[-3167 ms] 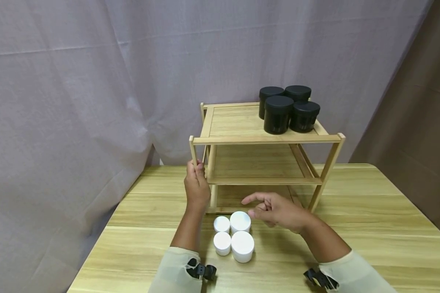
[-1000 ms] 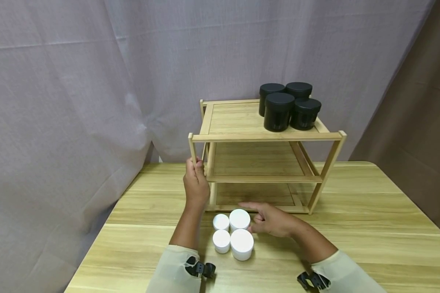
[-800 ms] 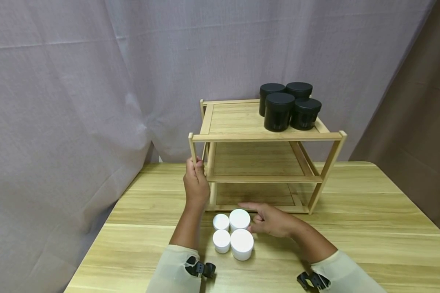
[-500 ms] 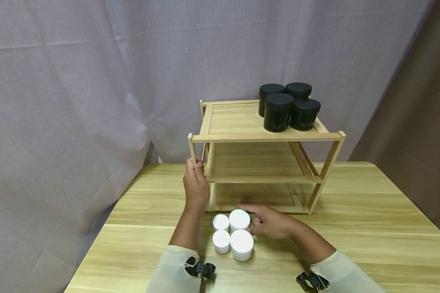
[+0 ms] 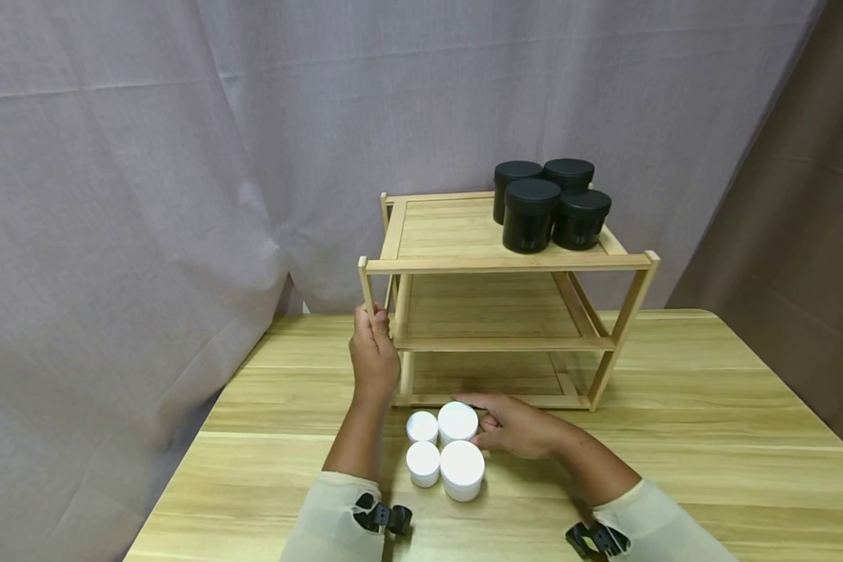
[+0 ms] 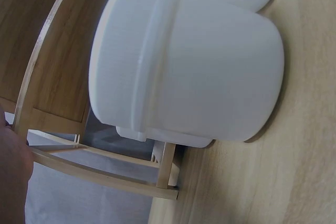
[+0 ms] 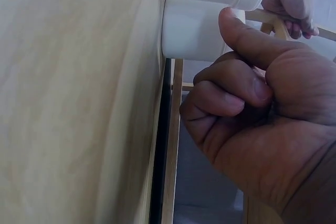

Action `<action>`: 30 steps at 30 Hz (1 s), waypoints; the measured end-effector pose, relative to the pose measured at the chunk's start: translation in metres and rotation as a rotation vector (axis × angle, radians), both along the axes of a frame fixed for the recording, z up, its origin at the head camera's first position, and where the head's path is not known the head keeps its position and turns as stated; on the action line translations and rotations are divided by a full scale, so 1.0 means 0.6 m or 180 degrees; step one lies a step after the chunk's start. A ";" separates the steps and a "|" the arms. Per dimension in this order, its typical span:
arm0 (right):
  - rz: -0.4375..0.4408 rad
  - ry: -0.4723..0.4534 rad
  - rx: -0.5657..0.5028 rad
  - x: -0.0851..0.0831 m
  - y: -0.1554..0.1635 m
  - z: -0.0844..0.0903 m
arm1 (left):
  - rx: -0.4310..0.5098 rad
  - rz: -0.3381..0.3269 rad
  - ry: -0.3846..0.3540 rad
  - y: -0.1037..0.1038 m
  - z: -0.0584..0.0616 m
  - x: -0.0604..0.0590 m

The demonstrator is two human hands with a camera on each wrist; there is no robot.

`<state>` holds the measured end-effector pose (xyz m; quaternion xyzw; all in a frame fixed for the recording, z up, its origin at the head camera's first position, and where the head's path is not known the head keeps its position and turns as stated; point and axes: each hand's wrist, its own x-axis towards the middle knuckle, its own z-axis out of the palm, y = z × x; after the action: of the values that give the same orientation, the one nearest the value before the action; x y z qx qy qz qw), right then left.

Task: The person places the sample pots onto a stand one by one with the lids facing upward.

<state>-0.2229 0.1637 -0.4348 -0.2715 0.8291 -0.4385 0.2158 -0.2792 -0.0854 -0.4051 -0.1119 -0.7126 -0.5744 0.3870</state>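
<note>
My left hand (image 5: 375, 355) grips the front left post of a three-tier wooden rack (image 5: 449, 226). Before the rack, two larger white jars (image 5: 462, 472) and two smaller ones (image 5: 423, 462) stand close together on the table, lids on. My right hand (image 5: 523, 427) holds the far larger white jar (image 5: 457, 421) between index finger and thumb. The index finger reaches behind its lid, while the thumb lies at its right side. In the right wrist view the thumb (image 7: 236, 30) overlaps the jar (image 7: 191, 30), and the other fingers fold into the palm.
Several black lidded jars (image 5: 530, 218) crowd the right part of the rack's top shelf. The wooden table (image 5: 709, 437) extends to both sides. A grey curtain (image 5: 183, 195) hangs behind, and a brown one (image 5: 780, 234) at the right.
Since the earliest frame my right hand has come down to the far larger white jar, its index finger now behind the lid. My left hand keeps its grip on the post.
</note>
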 end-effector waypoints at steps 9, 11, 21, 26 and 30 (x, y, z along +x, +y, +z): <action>0.0053 0.0050 -0.0027 -0.001 -0.005 0.000 | 0.0014 0.0046 0.0008 0.001 0.004 0.002; 0.0066 0.0041 -0.0045 -0.001 -0.006 0.000 | 0.0021 0.0032 0.0014 0.001 0.004 0.002; -0.0027 0.0053 0.0048 -0.001 -0.004 0.000 | 0.0005 0.0035 -0.0032 0.000 0.003 0.004; -0.0046 0.0098 0.0067 0.001 -0.002 0.002 | -0.0002 0.0032 -0.0065 0.000 0.005 0.006; -0.0050 0.0081 0.0078 0.004 0.002 0.008 | 0.0006 0.0037 -0.0038 0.002 0.005 0.005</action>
<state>-0.2205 0.1646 -0.4299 -0.2679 0.8392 -0.4265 0.2051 -0.2760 -0.0840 -0.4020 -0.1040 -0.7150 -0.5735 0.3861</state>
